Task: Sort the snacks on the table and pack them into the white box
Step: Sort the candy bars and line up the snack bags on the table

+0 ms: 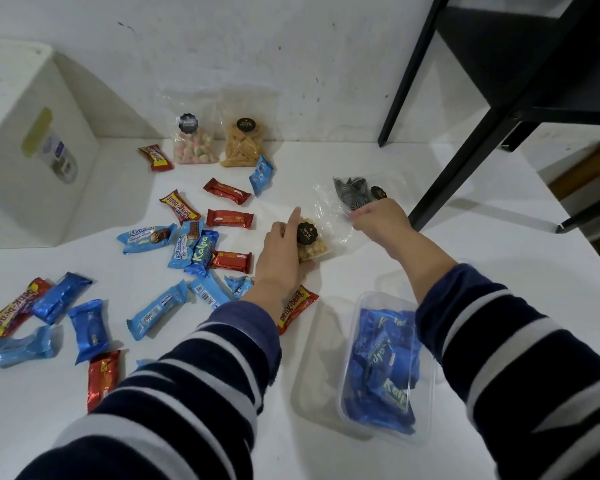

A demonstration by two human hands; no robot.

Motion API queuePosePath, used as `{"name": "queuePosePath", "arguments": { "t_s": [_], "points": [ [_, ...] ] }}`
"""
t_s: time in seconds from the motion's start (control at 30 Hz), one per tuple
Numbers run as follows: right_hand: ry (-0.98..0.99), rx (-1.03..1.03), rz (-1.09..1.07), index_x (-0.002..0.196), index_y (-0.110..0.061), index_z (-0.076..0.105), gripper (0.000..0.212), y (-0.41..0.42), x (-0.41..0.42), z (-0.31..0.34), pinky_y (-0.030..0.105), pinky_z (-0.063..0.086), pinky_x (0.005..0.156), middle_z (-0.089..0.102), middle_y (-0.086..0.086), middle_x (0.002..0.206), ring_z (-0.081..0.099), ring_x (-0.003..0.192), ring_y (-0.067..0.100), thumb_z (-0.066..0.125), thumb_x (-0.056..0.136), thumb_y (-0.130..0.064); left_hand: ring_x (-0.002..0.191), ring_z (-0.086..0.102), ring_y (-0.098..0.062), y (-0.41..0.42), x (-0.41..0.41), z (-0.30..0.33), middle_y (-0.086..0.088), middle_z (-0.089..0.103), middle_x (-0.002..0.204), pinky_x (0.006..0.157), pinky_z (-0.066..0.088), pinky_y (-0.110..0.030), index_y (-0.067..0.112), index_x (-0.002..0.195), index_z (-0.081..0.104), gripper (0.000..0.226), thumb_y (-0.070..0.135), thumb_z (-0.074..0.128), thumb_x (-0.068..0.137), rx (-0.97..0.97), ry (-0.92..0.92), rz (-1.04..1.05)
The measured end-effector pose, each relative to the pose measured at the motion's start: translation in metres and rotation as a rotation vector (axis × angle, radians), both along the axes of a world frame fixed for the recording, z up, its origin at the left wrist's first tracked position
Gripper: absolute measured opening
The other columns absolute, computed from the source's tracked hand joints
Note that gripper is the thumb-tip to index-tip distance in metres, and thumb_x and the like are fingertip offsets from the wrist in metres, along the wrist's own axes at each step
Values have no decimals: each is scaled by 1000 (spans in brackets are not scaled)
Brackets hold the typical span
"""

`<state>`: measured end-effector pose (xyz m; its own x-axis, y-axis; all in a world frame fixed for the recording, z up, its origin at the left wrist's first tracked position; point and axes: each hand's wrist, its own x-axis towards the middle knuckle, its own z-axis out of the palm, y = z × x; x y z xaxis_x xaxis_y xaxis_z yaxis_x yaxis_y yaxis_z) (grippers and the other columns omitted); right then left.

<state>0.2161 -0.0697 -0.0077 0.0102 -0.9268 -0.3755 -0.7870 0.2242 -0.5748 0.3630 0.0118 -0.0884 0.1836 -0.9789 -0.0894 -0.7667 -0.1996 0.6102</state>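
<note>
Hands: left hand [280, 252] grasps a clear bag of pale nuts [311, 241] at mid-table, index finger stretched out along it; right hand [378, 216] pinches the bag's crinkled top, just near a bag of dark spiral snacks [355, 192].
Box: white box [32, 143] stands far left, against the wall.
Snacks: blue and red wrapped bars [187, 244] lie scattered over the left half; two clear bags [219, 140] lean on the far wall.
Tub: clear tub [388, 368] of blue packets sits near right, just under the right sleeve.
Room: bare white table [499, 244] right of the hands, up to its right edge; a black shelf frame [465, 116] stands on the far right.
Hidden: sticker print is too small to read; a red bar [297, 308] is partly under the left wrist.
</note>
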Motion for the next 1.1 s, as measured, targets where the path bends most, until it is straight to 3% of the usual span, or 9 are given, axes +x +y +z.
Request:
{"name": "queuePosePath", "arguments": {
  "t_s": [0.17,0.27,0.37,0.47,0.6,0.7,0.8,0.97,1.1],
  "points": [
    [-89,-19,-26,97,-13,71,14,3,-1,2,25,41,69,61,2,94,54,88,19,62,87,-13,126,41,-24,1,-1,0,-5,36,137,96,45,-41,32,150,5,94,31,70,83,9,0,5],
    [-81,-23,-19,89,-9,67,9,5,2,3,23,39,61,57,4,87,51,81,20,60,85,-11,126,40,-23,2,-1,0,-5,36,137,95,46,-40,32,150,5,93,32,70,83,5,2,10],
    [-104,-13,-5,101,6,67,26,5,4,2,27,37,71,52,5,87,47,81,18,60,84,-12,126,40,-23,2,-1,1,-5,36,137,94,46,-40,32,150,6,92,31,70,84,-1,-5,9],
    [-153,-8,-6,98,-1,69,20,6,7,3,27,39,74,55,4,90,50,85,17,61,85,-13,127,39,-23,3,-1,1,-5,36,138,94,48,-41,32,150,7,92,27,70,83,7,-10,5],
    [-153,-37,-9,100,5,67,24,6,10,0,26,38,69,54,6,85,48,80,18,60,85,-13,127,39,-23,4,0,1,-5,35,138,95,47,-41,31,150,9,92,23,71,82,9,-11,-7],
    [-152,-19,-3,95,-8,66,12,7,10,0,25,40,69,57,4,89,50,83,18,59,87,-14,127,38,-23,6,0,0,-5,35,138,94,46,-41,30,150,9,91,23,71,83,5,-11,-11],
    [-190,-12,-12,95,-10,67,12,7,12,0,24,40,69,55,-1,81,50,82,17,60,87,-16,127,39,-24,6,1,0,-5,35,138,94,48,-42,31,150,10,91,22,71,83,11,-11,-9],
    [-190,-38,-18,94,-12,65,9,7,17,-2,21,38,55,55,-5,78,50,73,12,60,88,-16,126,40,-24,8,0,1,-5,35,137,92,50,-43,32,149,9,90,22,70,83,23,-23,-11],
    [-204,-22,-24,89,-11,65,8,6,20,-3,25,41,69,56,0,79,50,78,16,59,88,-15,126,40,-24,8,0,1,-5,35,138,91,51,-43,32,149,9,90,21,70,84,19,-24,-9]
  ]
}}
